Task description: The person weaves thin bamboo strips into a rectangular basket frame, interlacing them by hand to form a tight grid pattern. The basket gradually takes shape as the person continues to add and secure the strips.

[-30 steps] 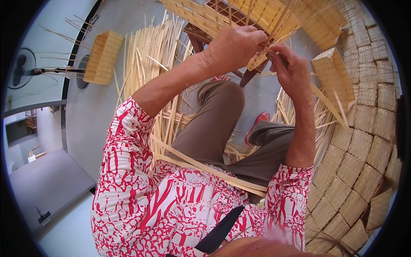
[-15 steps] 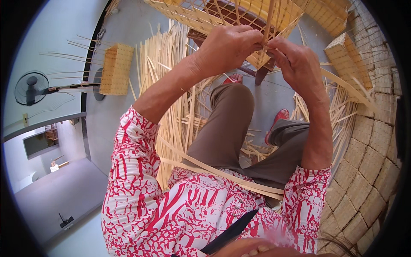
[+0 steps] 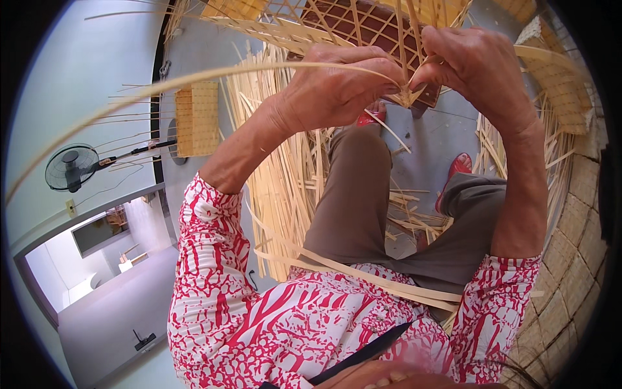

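A partly woven basket of pale bamboo-like strips (image 3: 285,31) is in front of me, its lattice side and upright strips rising at the top of the view. Close to its near corner, my left hand (image 3: 343,84) pinches a long flat strip (image 3: 162,87), which arcs far out to the left. My right hand (image 3: 476,74) is closed beside the same corner, thumb and fingers pressed on a strip end by the weave. Another length of strip (image 3: 547,55) runs off to the right from behind that hand. The fingertips partly hide the corner.
Beneath the basket is a dark red-brown bench (image 3: 382,23). Loose strips (image 3: 275,175) cover the floor at left, and a few strips (image 3: 363,275) lie across my lap. Finished woven pieces (image 3: 564,259) are stacked at right. A woven box (image 3: 196,120) and a fan (image 3: 71,167) stand at left.
My hands have moved apart at the basket corner, the right one up and outward. A strip now arcs leftward from my left hand. The whole view has shifted a little.
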`<action>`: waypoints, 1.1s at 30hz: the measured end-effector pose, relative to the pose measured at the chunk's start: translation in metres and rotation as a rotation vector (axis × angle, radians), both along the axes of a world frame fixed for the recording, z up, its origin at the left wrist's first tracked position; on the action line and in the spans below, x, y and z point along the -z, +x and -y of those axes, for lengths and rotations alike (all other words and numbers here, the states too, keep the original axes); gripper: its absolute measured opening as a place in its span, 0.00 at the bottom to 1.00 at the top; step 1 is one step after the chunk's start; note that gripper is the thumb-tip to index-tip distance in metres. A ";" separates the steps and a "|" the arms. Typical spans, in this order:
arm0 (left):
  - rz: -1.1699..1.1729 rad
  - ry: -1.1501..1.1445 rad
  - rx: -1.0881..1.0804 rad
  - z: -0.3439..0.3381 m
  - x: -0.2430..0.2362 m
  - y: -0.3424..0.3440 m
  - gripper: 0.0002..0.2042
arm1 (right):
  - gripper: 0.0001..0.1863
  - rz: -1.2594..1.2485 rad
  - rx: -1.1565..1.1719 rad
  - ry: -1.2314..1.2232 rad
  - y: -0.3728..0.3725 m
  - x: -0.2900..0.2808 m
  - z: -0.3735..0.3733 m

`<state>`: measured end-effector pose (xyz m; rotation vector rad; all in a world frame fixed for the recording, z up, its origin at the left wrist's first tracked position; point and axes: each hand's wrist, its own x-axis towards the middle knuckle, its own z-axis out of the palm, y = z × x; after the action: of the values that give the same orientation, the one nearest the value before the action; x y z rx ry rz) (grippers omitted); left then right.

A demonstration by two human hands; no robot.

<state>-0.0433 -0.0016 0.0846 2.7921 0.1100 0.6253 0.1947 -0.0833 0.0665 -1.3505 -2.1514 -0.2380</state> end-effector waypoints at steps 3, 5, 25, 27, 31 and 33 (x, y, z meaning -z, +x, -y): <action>0.066 0.018 0.041 -0.010 0.003 0.000 0.07 | 0.27 -0.009 -0.023 -0.021 -0.003 -0.005 -0.002; 0.032 0.022 0.054 -0.013 0.000 0.000 0.08 | 0.27 -0.046 -0.038 -0.045 -0.005 -0.009 -0.004; 0.326 -0.278 -0.537 -0.001 0.030 -0.030 0.05 | 0.09 -0.103 -0.063 0.127 -0.033 -0.011 -0.021; 0.401 -0.377 -0.548 -0.013 0.035 -0.032 0.04 | 0.10 -0.157 -0.027 0.286 -0.036 -0.020 -0.018; 0.423 -0.424 -0.548 -0.026 0.032 -0.033 0.04 | 0.08 -0.494 0.072 -0.116 -0.044 0.016 -0.012; 0.425 -0.449 -0.558 -0.029 0.038 -0.036 0.04 | 0.08 -1.079 0.093 -0.443 -0.044 0.049 -0.026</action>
<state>-0.0793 0.0277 0.0464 2.1325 0.8424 1.1389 0.1511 -0.0573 0.0179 -1.3389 -1.2366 0.8055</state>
